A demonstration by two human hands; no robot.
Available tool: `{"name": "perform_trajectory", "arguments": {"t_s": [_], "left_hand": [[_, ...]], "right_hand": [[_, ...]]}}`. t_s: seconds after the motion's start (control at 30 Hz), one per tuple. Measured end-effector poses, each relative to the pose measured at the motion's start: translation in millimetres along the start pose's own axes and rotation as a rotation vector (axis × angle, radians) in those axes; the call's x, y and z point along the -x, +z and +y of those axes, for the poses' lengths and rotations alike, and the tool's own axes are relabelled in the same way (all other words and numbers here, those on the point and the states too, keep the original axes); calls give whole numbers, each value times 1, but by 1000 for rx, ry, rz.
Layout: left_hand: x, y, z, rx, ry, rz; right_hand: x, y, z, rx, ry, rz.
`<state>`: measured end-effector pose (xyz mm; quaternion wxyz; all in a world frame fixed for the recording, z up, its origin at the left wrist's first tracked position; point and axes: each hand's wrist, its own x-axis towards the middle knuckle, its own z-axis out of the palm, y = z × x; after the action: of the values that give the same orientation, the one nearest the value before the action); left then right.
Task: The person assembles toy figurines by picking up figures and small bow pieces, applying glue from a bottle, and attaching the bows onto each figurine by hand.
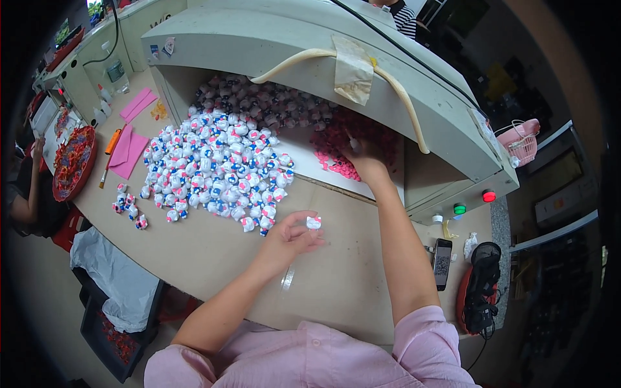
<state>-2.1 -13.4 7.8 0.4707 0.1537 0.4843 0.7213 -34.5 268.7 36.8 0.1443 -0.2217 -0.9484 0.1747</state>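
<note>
My left hand [291, 236] pinches a small white figurine [314, 223] with a pink patch, just above the middle of the table. My right hand [367, 160] reaches under the hood, over a heap of small pink pieces [343, 168]. A slim whitish pointed thing [353, 141] shows at its fingers; shade and blur hide what it is and how the fingers close. Left of the pink pieces spreads a large pile of white figurines [210, 168] with blue and pink parts. Several more figurines [129, 205] lie apart at the pile's left.
The grey metal hood [427, 97] arches low over the right forearm, with a green button [459, 209] and a red button [488, 196]. A phone [442, 264] lies at right. Pink cloths [129, 152], a brush [105, 171] and an orange-handled tool [114, 141] lie left.
</note>
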Motion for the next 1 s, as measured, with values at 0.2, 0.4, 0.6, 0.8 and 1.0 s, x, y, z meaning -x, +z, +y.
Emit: {"name": "perform_trajectory", "arguments": {"t_s": [0.2, 0.4, 0.6, 0.8, 1.0], "left_hand": [[4, -2, -1, 24, 42, 75], [3, 1, -9, -92, 122, 13], [4, 4, -17, -226, 182, 36], [3, 6, -23, -324, 228, 88], [7, 6, -15, -384, 237, 74]], "right_hand": [[77, -34, -28, -867, 384, -153], [181, -33, -47, -1370, 543, -520], [187, -21, -55, -1291, 588, -462], [192, -17, -55, -1214, 580, -382], [195, -13, -56, -1156, 575, -371]]}}
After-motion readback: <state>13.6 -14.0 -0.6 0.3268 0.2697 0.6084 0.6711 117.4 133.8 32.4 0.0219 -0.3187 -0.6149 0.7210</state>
